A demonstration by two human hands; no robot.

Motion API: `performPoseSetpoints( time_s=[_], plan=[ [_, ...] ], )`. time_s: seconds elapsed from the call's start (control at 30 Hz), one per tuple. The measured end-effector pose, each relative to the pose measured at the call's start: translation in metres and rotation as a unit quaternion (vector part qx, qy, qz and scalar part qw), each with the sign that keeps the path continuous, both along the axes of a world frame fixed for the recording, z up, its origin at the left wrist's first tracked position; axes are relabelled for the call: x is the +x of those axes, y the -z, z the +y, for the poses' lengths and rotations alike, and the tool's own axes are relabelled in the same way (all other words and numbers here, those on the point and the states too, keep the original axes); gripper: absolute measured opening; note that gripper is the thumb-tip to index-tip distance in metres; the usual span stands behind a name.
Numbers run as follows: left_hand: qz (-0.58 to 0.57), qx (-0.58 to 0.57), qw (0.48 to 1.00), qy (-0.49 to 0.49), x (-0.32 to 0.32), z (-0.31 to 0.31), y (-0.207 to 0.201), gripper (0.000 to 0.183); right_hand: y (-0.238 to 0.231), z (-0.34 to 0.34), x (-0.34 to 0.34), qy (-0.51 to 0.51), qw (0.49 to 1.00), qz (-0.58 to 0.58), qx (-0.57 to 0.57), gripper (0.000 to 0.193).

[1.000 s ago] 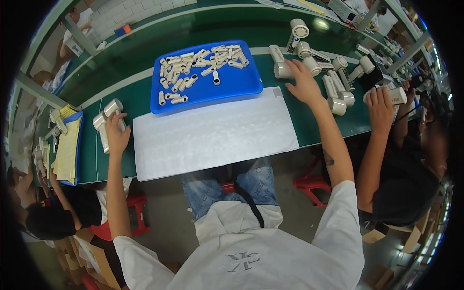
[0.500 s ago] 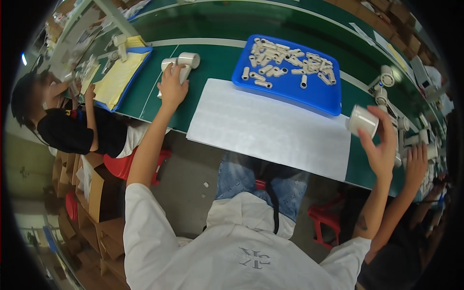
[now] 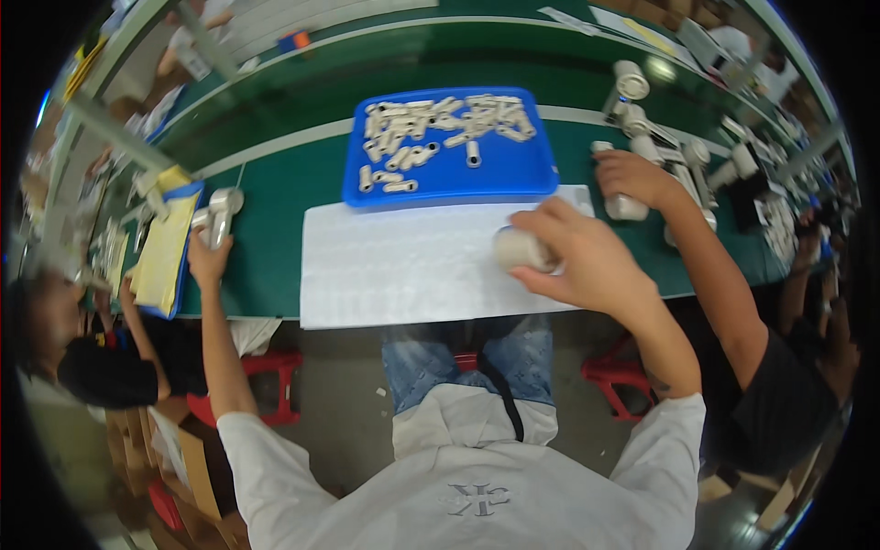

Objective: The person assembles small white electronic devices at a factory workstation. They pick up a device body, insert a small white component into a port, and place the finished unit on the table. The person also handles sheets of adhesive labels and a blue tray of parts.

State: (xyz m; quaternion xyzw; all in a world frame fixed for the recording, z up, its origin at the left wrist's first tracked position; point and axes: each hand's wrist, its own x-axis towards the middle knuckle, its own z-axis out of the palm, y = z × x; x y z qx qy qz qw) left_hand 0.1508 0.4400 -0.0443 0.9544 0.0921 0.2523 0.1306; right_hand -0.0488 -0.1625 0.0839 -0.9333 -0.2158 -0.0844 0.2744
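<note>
My right hand [image 3: 587, 257] is closed around a short white cylinder [image 3: 522, 250], held over the right part of the white sheet [image 3: 403, 266]; hand and cylinder are slightly blurred. At the left of the green table, my left hand [image 3: 210, 259] has its thumb and fingers about the handle of a white part with a round head [image 3: 222, 211]. That part rests on the table beside a yellow-lined tray. A blue tray [image 3: 449, 194] stands just behind the sheet, with many small white tubular pieces [image 3: 403, 128] lying in it, mostly toward its far side.
To my right, a co-worker's hand [image 3: 637, 179] reaches among white cylindrical parts [image 3: 678, 174]. At the left, another person sits by the yellow-lined blue tray [image 3: 170, 247]. Red stools [image 3: 614, 376] stand below the table edge, and cardboard boxes [image 3: 192, 449] are on the floor at left.
My right hand has brought the white cylinder leftward from beside the sheet to above it. My left hand stays at the white part. The view has turned, and the co-worker's hand has reached farther in.
</note>
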Motion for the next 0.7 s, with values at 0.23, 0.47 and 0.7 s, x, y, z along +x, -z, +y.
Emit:
performPoseSetpoints(
  time_s=[0.23, 0.47, 0.7],
  plan=[
    [-0.021, -0.138, 0.924, 0.355, -0.042, -0.206, -0.061, 0.06, 0.046, 0.047, 0.031, -0.011, 0.995, 0.041, -0.094, 0.049],
    [0.136, -0.23, 0.771, 0.578, -0.127, -0.334, -0.049, 0.067, 0.063, 0.033, 0.14, 0.03, 0.988, -0.101, -0.114, 0.031],
    [0.14, -0.225, 0.772, 0.578, -0.14, -0.382, -0.041, 0.055, 0.096, 0.001, 0.173, 0.047, 0.978, -0.098, -0.18, 0.024]
  ],
)
